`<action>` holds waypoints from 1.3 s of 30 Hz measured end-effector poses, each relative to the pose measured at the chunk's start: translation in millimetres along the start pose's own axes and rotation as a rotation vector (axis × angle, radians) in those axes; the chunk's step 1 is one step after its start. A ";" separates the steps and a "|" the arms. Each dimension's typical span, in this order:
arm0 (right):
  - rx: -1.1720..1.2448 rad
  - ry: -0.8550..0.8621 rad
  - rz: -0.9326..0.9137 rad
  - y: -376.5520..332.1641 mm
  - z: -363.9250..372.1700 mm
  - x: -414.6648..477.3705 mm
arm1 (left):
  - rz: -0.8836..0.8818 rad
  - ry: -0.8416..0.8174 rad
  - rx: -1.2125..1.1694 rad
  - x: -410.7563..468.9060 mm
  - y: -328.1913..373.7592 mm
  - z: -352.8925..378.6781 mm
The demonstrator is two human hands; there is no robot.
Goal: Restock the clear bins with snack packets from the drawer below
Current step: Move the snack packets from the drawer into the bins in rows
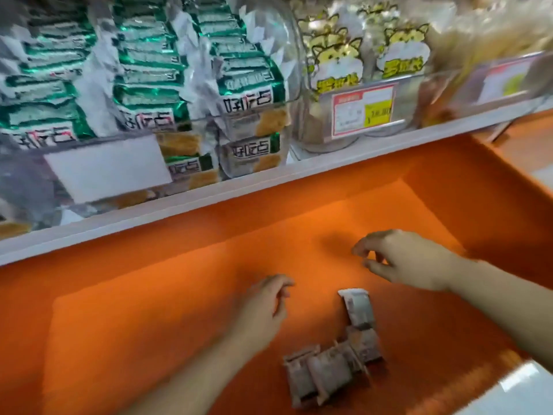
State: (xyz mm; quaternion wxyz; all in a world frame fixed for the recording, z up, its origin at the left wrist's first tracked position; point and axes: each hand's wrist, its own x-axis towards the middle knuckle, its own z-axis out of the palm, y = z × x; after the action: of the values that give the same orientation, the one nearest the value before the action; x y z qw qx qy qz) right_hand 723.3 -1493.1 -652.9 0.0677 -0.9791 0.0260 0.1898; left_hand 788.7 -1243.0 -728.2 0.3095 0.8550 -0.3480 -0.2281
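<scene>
Several greyish snack packets [329, 369] are lying bunched in a curved row on the orange drawer [134, 310] floor, just right of the left hand [263, 307] and nearer than the right hand [410, 259]. Clear bins [27, 181] are sitting above both hands, already holding packets.

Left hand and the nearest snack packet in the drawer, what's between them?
Only bare orange drawer floor lies between the left hand and the nearest snack packet. The head view shows a clear gap, with no contact.

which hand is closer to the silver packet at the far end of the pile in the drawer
Right. The right hand hovers just beyond the silver packet and slightly to its right, thumb close to its top edge. The left hand is farther off, to its left.
</scene>
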 end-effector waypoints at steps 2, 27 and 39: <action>0.027 -0.044 0.026 13.7 8.0 1.2 | -0.036 -0.251 -0.039 11.6 -5.1 26.8; 0.217 -0.133 -0.018 6.8 26.5 12.0 | -0.217 -0.730 0.142 4.8 -10.4 82.6; 0.098 -0.174 -0.150 -52.8 -17.8 -6.4 | -0.178 -0.417 0.279 -27.0 25.9 -34.1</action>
State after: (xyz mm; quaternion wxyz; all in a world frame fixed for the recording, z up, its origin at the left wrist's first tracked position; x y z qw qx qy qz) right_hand 728.0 -1443.2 -627.8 0.1314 -0.9537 -0.0439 0.2670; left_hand 780.0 -1225.2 -681.6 0.0891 0.8512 -0.3556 -0.3756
